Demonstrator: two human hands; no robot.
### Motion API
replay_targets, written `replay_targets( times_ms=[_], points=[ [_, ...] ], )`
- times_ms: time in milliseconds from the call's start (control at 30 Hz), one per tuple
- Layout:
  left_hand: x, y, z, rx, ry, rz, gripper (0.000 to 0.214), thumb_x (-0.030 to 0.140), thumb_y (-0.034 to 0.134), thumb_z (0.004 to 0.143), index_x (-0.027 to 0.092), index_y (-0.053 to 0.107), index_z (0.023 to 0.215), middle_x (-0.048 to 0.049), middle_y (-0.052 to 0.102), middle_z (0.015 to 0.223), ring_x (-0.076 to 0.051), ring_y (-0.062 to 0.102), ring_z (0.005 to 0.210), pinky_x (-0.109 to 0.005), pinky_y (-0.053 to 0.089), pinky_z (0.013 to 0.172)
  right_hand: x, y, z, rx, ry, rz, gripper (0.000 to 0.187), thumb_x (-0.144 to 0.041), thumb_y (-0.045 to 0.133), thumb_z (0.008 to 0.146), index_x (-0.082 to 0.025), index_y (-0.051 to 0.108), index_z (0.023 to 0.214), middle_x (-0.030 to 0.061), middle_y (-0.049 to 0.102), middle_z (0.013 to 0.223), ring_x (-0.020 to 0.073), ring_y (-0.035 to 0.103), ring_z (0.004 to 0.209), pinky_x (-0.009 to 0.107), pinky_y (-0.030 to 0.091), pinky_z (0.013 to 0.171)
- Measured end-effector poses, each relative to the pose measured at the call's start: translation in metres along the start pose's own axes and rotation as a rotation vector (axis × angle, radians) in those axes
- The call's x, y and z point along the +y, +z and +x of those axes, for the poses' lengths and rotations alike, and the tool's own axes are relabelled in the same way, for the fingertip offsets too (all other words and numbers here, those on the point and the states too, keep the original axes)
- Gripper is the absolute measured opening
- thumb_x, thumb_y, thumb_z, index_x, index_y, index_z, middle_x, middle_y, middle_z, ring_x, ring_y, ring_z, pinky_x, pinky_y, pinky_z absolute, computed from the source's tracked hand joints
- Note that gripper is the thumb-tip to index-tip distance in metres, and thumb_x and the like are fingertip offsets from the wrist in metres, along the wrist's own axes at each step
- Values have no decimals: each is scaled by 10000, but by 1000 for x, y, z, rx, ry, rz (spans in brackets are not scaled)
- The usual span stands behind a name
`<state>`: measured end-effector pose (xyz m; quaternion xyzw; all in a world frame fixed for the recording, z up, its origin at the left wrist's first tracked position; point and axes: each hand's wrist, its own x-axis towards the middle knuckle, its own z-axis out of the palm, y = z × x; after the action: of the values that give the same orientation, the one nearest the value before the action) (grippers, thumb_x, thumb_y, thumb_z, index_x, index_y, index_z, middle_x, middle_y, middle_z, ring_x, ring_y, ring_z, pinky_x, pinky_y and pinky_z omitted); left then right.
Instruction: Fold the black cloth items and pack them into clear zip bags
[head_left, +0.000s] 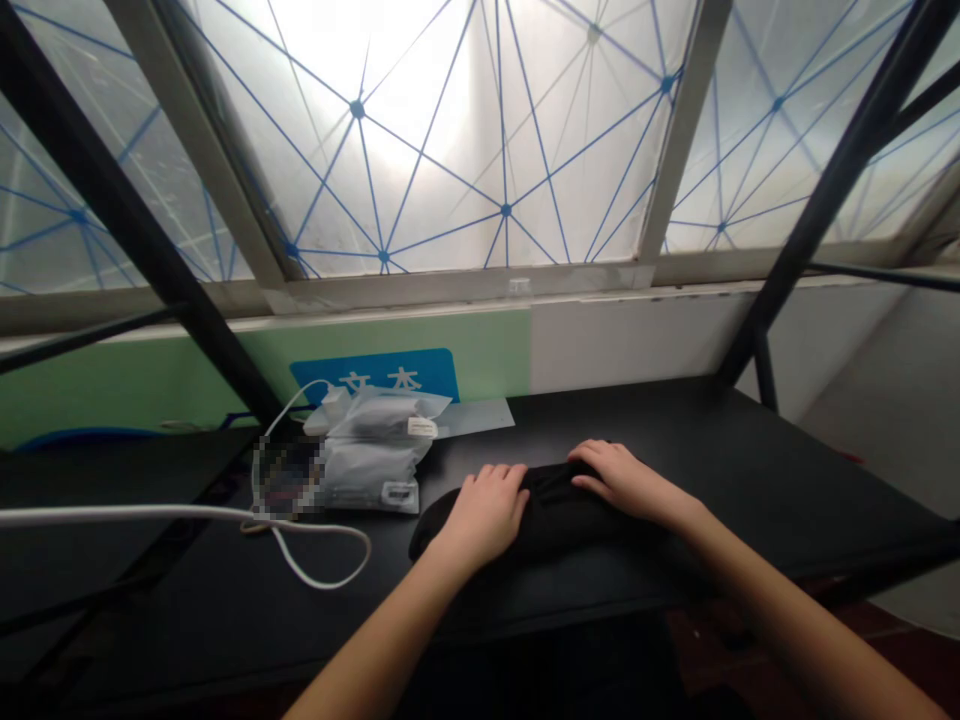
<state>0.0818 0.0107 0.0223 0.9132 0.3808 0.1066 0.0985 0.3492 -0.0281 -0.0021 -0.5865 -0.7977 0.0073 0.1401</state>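
Fingers of left hand [487,515] and right hand [619,480] lie slightly spread, pressing flat on bunched black cloth [555,515] atop a dark table [750,450].

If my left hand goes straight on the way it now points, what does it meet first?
The fingers of your left hand touch the black fabric bundle: that comes first. Beyond it, probably the tabletop, then the wall; depth is unclear.
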Motion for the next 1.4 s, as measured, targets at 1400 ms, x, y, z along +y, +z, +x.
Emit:
replay_targets(
  times_ms=[1400],
  points=[
    [-70,16,7,-56,188,-358,634,-41,389,867,302,646,1335,-40,458,1576,-203,441,1448,-415,369,1210,-21,-13,61,-98,-140,405,310,-285,532,950,-210,646,1228,113,645,1340,231,586,1265,371,434,1114]
  ],
)
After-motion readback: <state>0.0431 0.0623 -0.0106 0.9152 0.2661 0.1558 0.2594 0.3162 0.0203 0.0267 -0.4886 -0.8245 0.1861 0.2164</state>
